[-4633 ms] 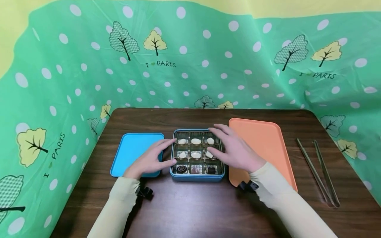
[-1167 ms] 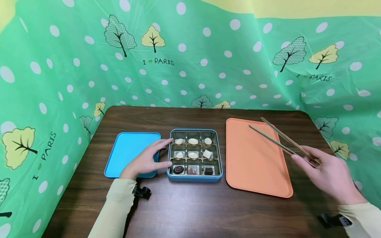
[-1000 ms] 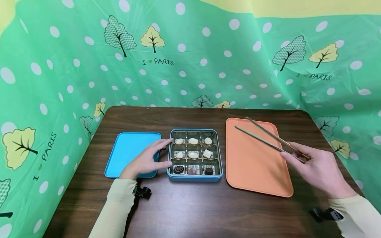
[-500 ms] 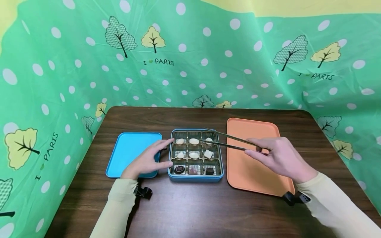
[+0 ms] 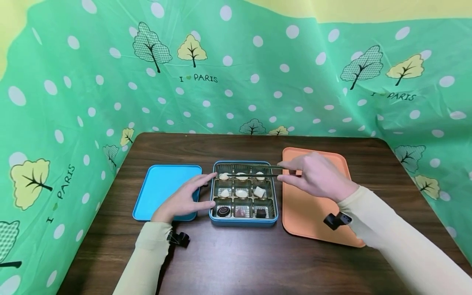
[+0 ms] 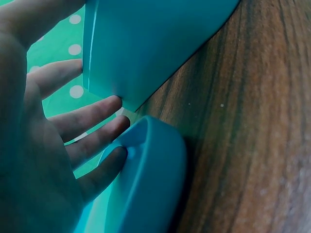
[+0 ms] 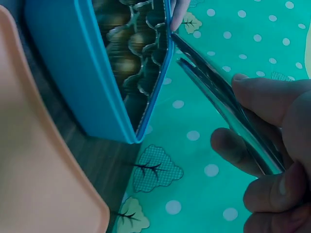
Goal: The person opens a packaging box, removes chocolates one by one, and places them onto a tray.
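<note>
Wooden counter [image 5: 236, 262], orange tray [image 5: 313, 223] set right of divided box [image 5: 243, 222], blue tray [image 5: 166, 188] set left, box side touched by left hand [image 5: 182, 200], grip wide, tongs [image 7: 221, 103] held in right hand [image 5: 318, 175] grip over box's rear row, white and dark pieces [image 5: 241, 193] seated in compartments.

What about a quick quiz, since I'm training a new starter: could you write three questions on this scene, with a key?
1. What does the right hand hold?
2. True or false: the orange tray lies left of the blue box.
3. In the head view, where in the box's nearest row is the swirled dark piece?
A) left
B) middle
C) right

Key:
1. Metal tongs.
2. False; it lies right of it.
3. A
</note>
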`<state>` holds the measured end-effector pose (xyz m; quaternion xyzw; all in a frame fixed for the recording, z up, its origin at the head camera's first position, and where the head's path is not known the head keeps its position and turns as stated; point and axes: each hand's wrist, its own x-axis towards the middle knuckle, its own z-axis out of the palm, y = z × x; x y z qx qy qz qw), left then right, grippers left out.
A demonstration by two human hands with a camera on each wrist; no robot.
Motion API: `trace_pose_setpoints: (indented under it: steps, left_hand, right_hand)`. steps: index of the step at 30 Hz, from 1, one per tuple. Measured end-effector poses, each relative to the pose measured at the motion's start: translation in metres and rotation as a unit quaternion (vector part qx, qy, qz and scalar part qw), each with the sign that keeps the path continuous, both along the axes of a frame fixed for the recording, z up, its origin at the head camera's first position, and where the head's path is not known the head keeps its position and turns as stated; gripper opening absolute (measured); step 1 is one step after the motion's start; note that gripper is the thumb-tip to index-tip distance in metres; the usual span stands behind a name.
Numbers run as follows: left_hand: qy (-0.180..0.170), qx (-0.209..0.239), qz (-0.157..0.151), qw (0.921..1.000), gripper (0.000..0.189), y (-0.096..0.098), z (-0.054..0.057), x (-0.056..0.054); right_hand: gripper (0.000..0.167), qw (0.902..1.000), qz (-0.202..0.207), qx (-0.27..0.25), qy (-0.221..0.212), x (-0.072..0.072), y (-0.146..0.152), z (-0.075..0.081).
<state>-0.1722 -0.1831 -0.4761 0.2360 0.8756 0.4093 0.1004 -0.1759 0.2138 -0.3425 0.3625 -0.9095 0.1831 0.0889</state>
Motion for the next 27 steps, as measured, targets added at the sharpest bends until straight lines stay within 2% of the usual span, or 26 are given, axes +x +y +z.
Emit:
trace_pose_setpoints:
  steps: [5, 9, 14, 22, 27]
  left_hand:
    - [0.000, 0.000, -0.001, 1.0000, 0.088, 0.000, 0.000, 0.001]
    - [0.004, 0.001, -0.002, 1.0000, 0.088, 0.000, -0.001, 0.001]
    - [0.002, -0.002, -0.002, 1.0000, 0.088, 0.000, -0.003, 0.001]
    - [0.004, 0.002, -0.003, 1.0000, 0.086, 0.000, 0.000, 0.001]
    - [0.004, -0.002, -0.001, 1.0000, 0.086, 0.000, 0.000, 0.001]
  right_hand:
    - [0.017, 0.9991, 0.023, 0.023, -0.026, -0.013, -0.011, 0.007]
    - [0.020, 0.9977, 0.038, 0.043, -0.036, -0.023, -0.018, 0.012]
    - [0.033, 0.9950, 0.027, 0.070, -0.067, -0.033, -0.028, 0.017]
    - [0.033, 0.9869, 0.010, 0.116, -0.112, -0.047, -0.049, 0.032]
    - [0.034, 0.9835, 0.014, 0.139, -0.115, -0.052, -0.058, 0.040]
